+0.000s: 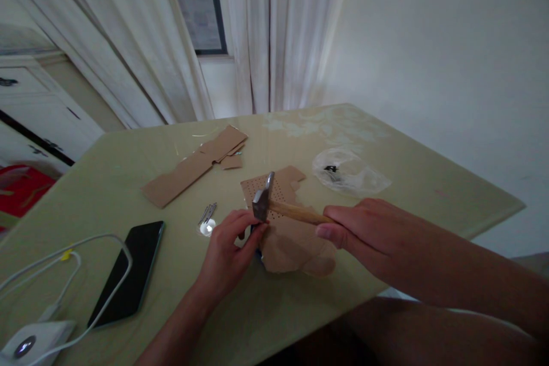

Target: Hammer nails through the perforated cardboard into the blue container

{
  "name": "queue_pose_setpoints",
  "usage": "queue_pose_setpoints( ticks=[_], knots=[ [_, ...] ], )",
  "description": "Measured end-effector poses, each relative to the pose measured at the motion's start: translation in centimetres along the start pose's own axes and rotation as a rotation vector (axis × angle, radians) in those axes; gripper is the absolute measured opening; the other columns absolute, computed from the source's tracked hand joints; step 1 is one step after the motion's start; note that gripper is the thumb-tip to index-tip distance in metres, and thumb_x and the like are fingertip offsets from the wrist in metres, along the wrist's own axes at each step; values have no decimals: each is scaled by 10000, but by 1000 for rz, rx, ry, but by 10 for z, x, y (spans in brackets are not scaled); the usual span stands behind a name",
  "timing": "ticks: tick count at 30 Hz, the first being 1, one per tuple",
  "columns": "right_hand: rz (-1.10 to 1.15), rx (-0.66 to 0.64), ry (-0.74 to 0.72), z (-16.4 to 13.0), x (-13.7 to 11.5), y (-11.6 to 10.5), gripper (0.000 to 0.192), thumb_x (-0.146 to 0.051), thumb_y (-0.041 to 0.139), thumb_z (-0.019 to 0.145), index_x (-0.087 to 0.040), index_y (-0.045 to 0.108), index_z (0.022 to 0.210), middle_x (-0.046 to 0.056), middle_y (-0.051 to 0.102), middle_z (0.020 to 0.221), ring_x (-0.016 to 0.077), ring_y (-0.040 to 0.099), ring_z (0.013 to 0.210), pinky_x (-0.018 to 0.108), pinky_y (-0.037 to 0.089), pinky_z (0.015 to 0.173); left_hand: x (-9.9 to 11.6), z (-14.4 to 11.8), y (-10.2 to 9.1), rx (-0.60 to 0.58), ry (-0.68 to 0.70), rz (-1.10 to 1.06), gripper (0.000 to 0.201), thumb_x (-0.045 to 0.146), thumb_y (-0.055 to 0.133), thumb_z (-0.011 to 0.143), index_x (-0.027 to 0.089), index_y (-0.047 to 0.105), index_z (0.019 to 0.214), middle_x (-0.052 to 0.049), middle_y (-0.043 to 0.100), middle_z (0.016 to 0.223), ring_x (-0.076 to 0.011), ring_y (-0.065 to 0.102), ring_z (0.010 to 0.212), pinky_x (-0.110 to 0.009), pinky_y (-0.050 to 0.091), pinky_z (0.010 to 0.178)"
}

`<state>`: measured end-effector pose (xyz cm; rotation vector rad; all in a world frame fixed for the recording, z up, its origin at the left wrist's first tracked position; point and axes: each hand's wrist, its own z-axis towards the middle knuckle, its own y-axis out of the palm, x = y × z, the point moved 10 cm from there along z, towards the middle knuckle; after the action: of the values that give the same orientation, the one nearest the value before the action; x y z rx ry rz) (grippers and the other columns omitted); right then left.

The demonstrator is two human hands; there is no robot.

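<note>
On the pale green table (pixel 386 183) before you: your right hand (pixel 364 229), fingers wrapped tight round the wooden handle of a small steel-headed hammer (pixel 274 206), whose head sits just above and against the fingertips of your left hand (pixel 227 251). Your left hand is pinched narrow at the near edge of a torn brown cardboard piece punched with rows of small holes (pixel 287 234); whatever it pinches is too small to make out, possibly a nail. The hammer head stands over that cardboard's left side, near the middle of the table. Just left of your left hand: a small bundle of thin metal nails (pixel 208 213), and touching them a small round shiny disc (pixel 207 227). Farther back: a long strip of plain brown cardboard with folded scraps at its end (pixel 193 166). To the right, well apart: a crumpled clear plastic bag holding small dark items (pixel 347 174). At the near left: a black smartphone lying flat (pixel 128 274), a white cable (pixel 86 246) crossing its corner, and a white charger block (pixel 30 343) at the table edge.
</note>
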<state>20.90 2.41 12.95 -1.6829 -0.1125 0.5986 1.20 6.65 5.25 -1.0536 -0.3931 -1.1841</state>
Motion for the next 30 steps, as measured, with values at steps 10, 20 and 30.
queue_pose_setpoints(
  ticks=[10, 20, 30],
  knots=[
    [87, 28, 50, -5, 7, -3, 532, -587, 364, 1154, -248, 649, 860, 40, 675, 772, 238, 643, 772, 368, 414, 722, -5, -2, 1, -9, -32, -26, 116, 250, 716, 1007, 251, 832, 1001, -31, 770, 926, -156, 602, 746, -260, 460, 637],
    [415, 120, 183, 21, 53, 13, 481, -563, 476, 1096, -237, 548, 751, -3, 589, 718, 180, 561, 688, 343, 379, 643, -29, -8, 5, 36, -239, -220, 153, 363, 719, 999, 279, 847, 990, -53, 650, 1037, -208, 645, 943, -345, 551, 805],
    [374, 179, 260, 23, 77, 33, 466, -593, 535, 1052, -249, 490, 741, -17, 528, 689, 179, 507, 660, 347, 322, 614, -57, -17, 15, 52, -452, -434, 261, 515, 800, 921, 255, 819, 921, -40, 640, 1016, -202, 658, 933, -307, 564, 786]
  ],
)
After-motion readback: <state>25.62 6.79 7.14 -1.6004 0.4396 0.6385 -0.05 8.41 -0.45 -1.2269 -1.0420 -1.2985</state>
